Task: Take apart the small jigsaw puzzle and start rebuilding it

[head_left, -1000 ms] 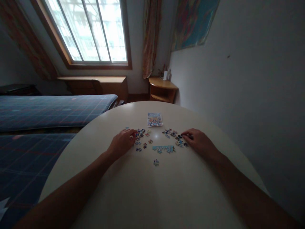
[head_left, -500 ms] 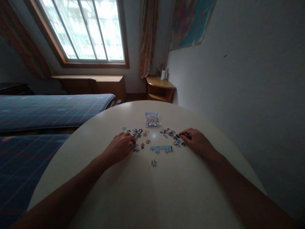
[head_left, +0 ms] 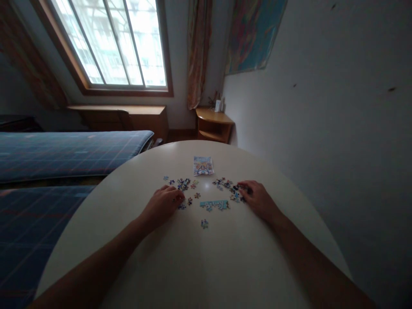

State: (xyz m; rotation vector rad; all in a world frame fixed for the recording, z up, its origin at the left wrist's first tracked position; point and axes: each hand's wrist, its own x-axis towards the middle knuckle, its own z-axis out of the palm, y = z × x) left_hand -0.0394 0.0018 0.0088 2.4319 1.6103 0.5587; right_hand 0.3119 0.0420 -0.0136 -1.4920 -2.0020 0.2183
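My left hand (head_left: pixel 163 204) rests at the left pile of loose jigsaw pieces (head_left: pixel 184 183). Its fingers are curled in with the thumb; whatever they hold is hidden. At the right pile of jigsaw pieces (head_left: pixel 225 183), my right hand (head_left: pixel 258 196) has thumb and forefinger closed on a dark jigsaw piece, partly covered by the fingers. Between the hands lies a joined strip of light-blue puzzle (head_left: pixel 214 204) with lettering along it. Nearer to me is a small cluster of pieces (head_left: pixel 204 223). Beyond the piles lies a printed picture sheet (head_left: pixel 203 165).
Everything lies on a round white table (head_left: pixel 206 266). A bed with a blue plaid mattress (head_left: pixel 64 154) is to the left, and a white wall (head_left: pixel 305 141) rises on the right. A wooden corner shelf (head_left: pixel 214 116) stands behind the table.
The view has shifted slightly, so the table appears lower and a little to the left. Both hands stay by their piles; the right fingers seem to have moved slightly among the pieces.
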